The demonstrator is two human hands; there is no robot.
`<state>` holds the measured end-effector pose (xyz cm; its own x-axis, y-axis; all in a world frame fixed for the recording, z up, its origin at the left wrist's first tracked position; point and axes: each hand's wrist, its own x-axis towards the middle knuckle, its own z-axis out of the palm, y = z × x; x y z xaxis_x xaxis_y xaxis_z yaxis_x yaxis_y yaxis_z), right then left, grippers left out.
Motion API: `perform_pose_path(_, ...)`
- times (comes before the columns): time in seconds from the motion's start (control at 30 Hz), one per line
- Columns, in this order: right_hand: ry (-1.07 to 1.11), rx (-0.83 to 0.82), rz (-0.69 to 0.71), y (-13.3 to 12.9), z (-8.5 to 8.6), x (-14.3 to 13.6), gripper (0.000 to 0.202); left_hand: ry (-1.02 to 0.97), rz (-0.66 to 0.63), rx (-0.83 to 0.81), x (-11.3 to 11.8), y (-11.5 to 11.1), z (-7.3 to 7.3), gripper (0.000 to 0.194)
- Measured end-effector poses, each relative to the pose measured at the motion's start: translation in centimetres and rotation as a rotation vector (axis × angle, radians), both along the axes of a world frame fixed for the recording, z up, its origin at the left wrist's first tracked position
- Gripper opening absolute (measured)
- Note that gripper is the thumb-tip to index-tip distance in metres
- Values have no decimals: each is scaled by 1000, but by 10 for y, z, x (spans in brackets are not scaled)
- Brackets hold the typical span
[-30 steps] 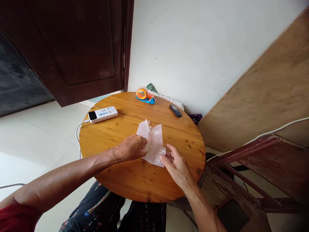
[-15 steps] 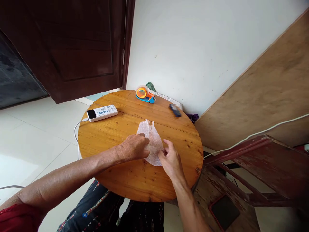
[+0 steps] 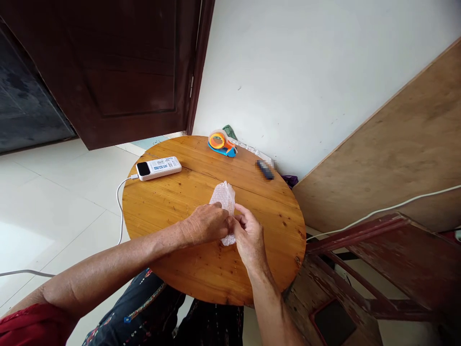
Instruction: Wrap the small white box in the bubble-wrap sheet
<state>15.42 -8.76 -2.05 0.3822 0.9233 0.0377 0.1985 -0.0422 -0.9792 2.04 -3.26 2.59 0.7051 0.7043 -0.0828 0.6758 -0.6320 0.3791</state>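
A piece of clear bubble wrap [image 3: 224, 194] lies folded into a narrow bundle on the round wooden table [image 3: 162, 197]. Over its left and middle part, my left hand [image 3: 211, 223] is closed on the wrap with bent fingers. My right hand [image 3: 249, 233] pinches the right edge of the wrap, its fingertips meeting those of my left hand. Whatever the bundle holds inside cannot be made out.
An orange and blue tape dispenser [image 3: 222, 144] stands at the table's far edge. A white power bank [image 3: 159, 168] with a cable is at the left. A dark, blurred object [image 3: 265, 169] lies at the far right, near the wall.
The wrap's right side has been folded inward, making the bundle narrower. My hands have come together, and my right hand has closed on the wrap. The view has shifted slightly.
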Motion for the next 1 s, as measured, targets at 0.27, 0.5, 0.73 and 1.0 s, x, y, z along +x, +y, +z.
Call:
perform_pose_path(0.27,67,-68,171,-26,16,8,53,-213,61,-127,-10,-1,-8,26)
perform_pose_path(0.5,-107,-4,358,-32,15,5,59,-482,80,-336,-19,5,-24,62)
perform_pose_path(0.73,-378,63,421,-30,18,1,63,-481,188,-220,-9,-5,-27,62)
perform_pose_path(1.0,-514,129,-25,-60,-3,-3,63,-576,86,-305,-23,-4,-33,64)
